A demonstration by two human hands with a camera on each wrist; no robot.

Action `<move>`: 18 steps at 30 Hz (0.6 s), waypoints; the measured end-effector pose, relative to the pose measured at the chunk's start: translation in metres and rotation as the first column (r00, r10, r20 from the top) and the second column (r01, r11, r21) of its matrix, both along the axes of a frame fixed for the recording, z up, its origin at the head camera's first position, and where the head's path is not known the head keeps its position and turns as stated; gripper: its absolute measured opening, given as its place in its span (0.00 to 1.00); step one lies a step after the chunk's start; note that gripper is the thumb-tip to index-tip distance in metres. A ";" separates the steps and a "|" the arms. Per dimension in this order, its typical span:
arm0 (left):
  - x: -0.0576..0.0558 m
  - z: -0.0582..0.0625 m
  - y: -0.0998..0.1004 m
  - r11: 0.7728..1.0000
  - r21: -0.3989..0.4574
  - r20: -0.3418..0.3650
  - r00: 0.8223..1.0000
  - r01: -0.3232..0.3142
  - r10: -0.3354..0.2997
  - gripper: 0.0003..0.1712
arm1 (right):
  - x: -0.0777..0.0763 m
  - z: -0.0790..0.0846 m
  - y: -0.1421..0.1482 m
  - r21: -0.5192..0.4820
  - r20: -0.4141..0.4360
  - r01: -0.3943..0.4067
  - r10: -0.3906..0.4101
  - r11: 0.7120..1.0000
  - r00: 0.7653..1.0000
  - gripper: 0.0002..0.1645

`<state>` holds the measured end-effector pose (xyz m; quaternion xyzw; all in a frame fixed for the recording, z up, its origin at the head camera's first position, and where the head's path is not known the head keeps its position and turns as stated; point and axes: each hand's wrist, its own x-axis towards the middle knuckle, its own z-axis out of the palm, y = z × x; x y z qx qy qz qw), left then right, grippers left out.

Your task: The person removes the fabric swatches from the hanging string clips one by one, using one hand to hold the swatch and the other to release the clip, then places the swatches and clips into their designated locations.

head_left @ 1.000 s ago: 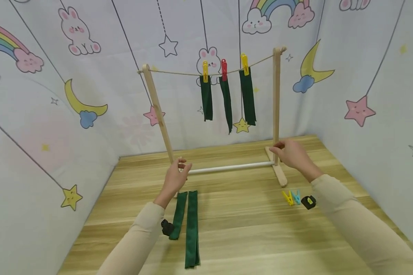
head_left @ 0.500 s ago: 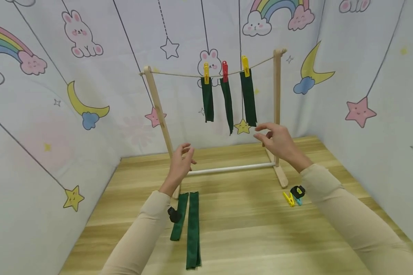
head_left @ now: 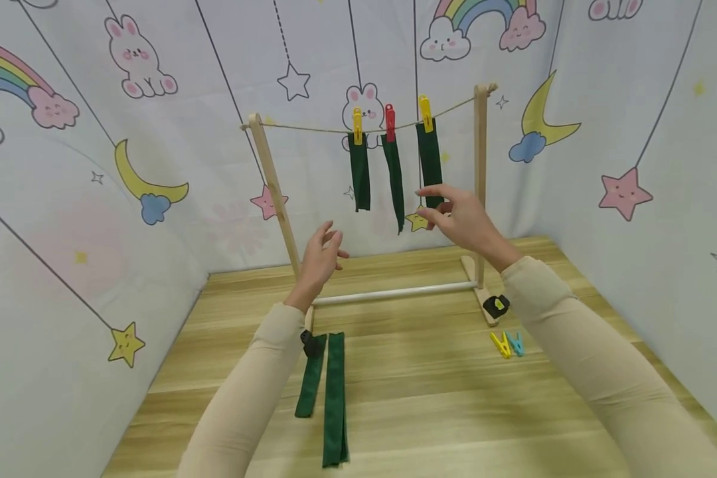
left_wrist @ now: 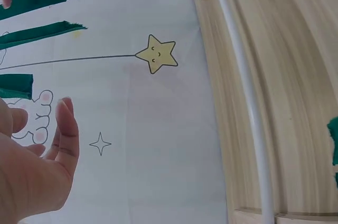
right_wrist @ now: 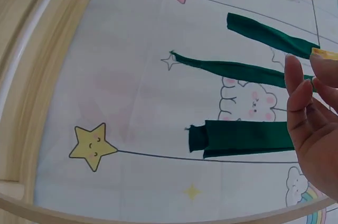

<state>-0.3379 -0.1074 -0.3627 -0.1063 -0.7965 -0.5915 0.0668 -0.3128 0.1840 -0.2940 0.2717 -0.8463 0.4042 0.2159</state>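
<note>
Three dark green fabric strips hang from a cord (head_left: 299,127) on a wooden stand. A yellow clothespin (head_left: 357,126) holds the left strip (head_left: 360,176), a red clothespin (head_left: 390,123) the middle strip (head_left: 396,182), and another yellow clothespin (head_left: 426,114) the right strip (head_left: 430,156). My right hand (head_left: 463,219) is raised in front of the right strip's lower end, thumb and fingers apart, holding nothing. Lower and to the left, my left hand (head_left: 318,262) is in the air near the left post, fingers loosely bent with nothing in them. In the left wrist view that hand (left_wrist: 42,166) is also bare.
Two more green strips (head_left: 334,398) lie on the wooden table at front left. A yellow clothespin (head_left: 500,345) and a blue clothespin (head_left: 516,344) lie at right. The stand has a right post (head_left: 480,153), a left post (head_left: 275,192) and a white crossbar (head_left: 394,293).
Both hands have risen from beside the stand's lower posts. The right hand has moved left and up to the right strip; the left hand has moved up and slightly right. The hanging strips stay in place.
</note>
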 end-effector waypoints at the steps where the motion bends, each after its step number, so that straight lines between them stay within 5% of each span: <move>1: -0.002 0.002 0.001 1.000 0.014 0.000 1.000 0.008 -0.008 0.33 | -0.001 0.004 -0.003 -0.001 -0.013 -0.004 0.004 1.000 1.000 0.21; 11: -0.019 0.028 0.014 0.989 0.143 -0.082 0.996 0.038 -0.027 0.33 | -0.014 0.053 -0.043 -0.034 -0.081 -0.045 0.042 0.998 0.996 0.24; 18: -0.031 0.039 0.019 0.988 0.152 -0.105 0.994 0.032 -0.016 0.31 | -0.022 0.077 -0.060 -0.041 -0.069 -0.060 0.057 0.997 0.996 0.26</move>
